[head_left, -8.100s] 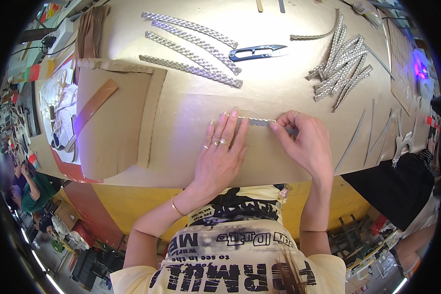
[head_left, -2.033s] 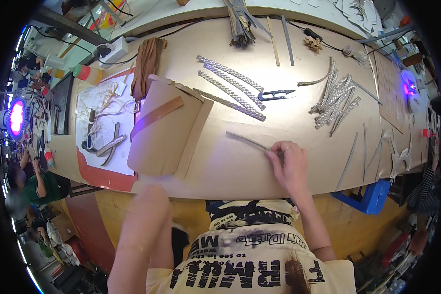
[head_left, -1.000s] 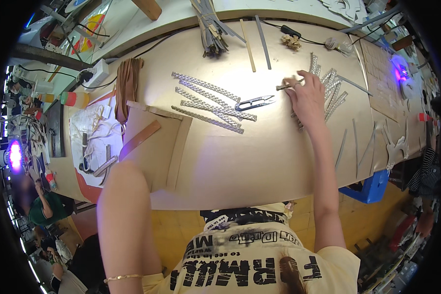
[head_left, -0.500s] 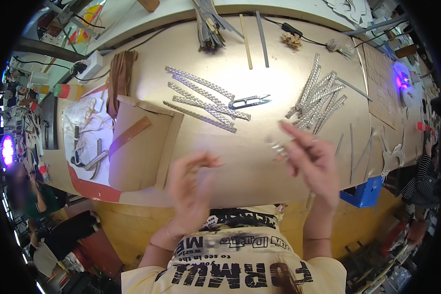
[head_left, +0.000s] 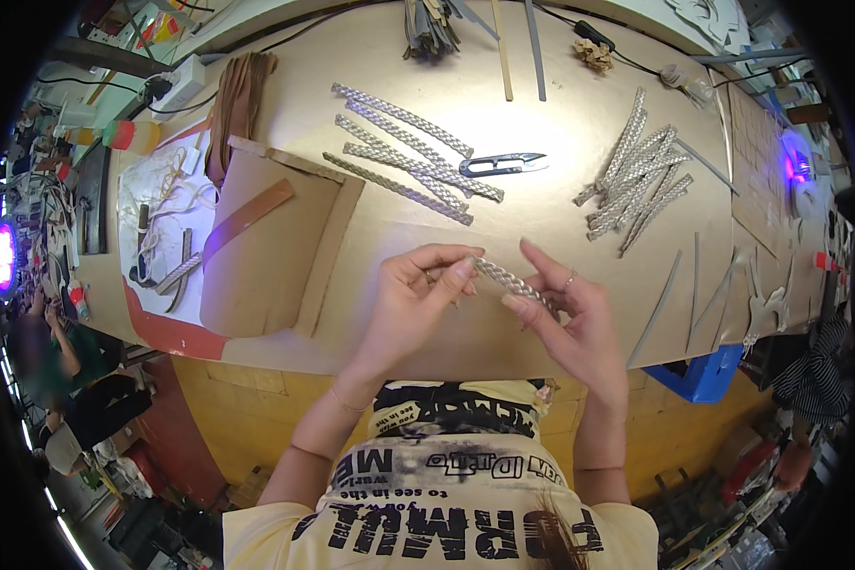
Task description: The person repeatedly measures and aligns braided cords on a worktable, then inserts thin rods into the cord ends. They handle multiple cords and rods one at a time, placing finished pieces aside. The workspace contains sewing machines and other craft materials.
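A short silvery-beige braided strip (head_left: 508, 278) is stretched between my two hands, above the near part of the table. My left hand (head_left: 420, 296) pinches its left end between thumb and fingers. My right hand (head_left: 572, 318) grips the other end, thumb below and forefinger raised away; that end is partly hidden by the fingers. Beyond my hands lie dark-handled thread snips (head_left: 484, 168), blades pointing right. Several similar braided strips (head_left: 404, 144) lie in a loose row to the left, touching the snips' handle side. Another heap of braided strips (head_left: 636, 180) lies at the right.
At the left, a curved cardboard piece (head_left: 256, 252) stands beside brown strips (head_left: 240, 104). A bundle of grey strips (head_left: 431, 33) lies at the far edge. Thin grey strips (head_left: 657, 304) are at the right, above a blue stool (head_left: 698, 373). A co-worker (head_left: 57, 356) is at the left.
My right hand has brought the braided strip inward and turned it between both hands. My left hand, blurred and apart before, now pinches its end. The whole view has shifted slightly.
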`<state>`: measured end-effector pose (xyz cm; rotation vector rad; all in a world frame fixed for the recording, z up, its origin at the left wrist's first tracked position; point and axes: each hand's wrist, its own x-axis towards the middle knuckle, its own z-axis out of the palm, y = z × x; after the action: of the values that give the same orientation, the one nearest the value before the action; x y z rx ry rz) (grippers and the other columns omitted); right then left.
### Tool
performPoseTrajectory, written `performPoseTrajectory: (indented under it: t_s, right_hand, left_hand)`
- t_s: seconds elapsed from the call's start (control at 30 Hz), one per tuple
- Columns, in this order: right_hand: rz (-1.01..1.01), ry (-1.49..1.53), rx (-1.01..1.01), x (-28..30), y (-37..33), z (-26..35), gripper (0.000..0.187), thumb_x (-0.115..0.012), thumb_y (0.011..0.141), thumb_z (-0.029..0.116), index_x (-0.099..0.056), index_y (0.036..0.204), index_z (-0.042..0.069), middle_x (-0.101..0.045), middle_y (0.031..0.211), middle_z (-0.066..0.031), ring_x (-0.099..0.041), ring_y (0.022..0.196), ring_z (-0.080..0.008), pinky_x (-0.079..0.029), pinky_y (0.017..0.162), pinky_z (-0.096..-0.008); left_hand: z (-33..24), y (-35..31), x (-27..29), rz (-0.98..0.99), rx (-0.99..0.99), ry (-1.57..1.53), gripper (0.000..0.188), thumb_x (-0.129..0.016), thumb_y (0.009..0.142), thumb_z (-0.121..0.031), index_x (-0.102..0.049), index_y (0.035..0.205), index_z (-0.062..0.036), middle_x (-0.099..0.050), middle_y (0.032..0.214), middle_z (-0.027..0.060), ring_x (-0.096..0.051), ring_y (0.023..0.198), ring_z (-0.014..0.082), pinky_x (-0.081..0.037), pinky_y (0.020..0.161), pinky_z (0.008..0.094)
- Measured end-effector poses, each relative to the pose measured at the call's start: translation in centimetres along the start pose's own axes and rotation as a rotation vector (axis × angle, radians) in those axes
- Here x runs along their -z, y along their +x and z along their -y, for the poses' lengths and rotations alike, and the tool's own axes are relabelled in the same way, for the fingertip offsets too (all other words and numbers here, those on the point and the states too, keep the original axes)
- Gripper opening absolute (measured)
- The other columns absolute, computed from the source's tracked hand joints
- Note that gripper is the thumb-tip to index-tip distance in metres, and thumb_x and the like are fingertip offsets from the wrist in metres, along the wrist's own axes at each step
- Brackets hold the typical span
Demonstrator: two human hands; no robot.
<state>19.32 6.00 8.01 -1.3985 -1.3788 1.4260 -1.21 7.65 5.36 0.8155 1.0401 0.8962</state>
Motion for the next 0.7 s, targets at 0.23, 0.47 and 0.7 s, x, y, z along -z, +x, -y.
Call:
performPoseTrajectory:
  t_s: [0.23,0.47,0.7]
  right_hand:
    - [-0.19,-0.951,0.499,0.7,-1.2,-3.6,0.033,-0.071,0.081,0.009,-0.071,0.114,0.009,-0.067,0.109,-0.0081,-0.064,0.086,-0.0232,-0.05,0.069,-0.0315]
    - [-0.163,-1.087,0.338,-2.0,-2.6,-7.0,0.04,-0.068,0.082,0.013,-0.067,0.122,0.012,-0.06,0.127,-0.0107,-0.053,0.118,-0.0284,-0.042,0.095,-0.0425]
    - [-0.97,-0.661,-0.179,6.4,-3.7,-6.7,0.032,-0.069,0.092,0.027,-0.066,0.112,0.003,-0.065,0.108,-0.015,-0.062,0.099,-0.0318,-0.049,0.085,-0.0403]
  left_hand:
    - [1.7,1.2,2.8,-0.031,-0.445,0.755,0.024,-0.069,0.089,-0.005,-0.069,0.113,-0.0006,-0.069,0.105,0.0095,-0.065,0.096,0.0205,-0.051,0.085,0.0344]
    - [5.4,-1.9,1.3,0.189,-0.613,1.371,0.057,-0.067,0.09,-0.028,-0.051,0.142,-0.008,-0.045,0.151,0.0131,-0.041,0.139,0.0341,-0.027,0.116,0.0505]
    - [6.8,-1.6,0.1,0.342,-0.409,1.5,0.072,-0.057,0.095,-0.047,-0.037,0.153,-0.0093,-0.026,0.162,0.0152,-0.022,0.149,0.0375,-0.016,0.12,0.0549]
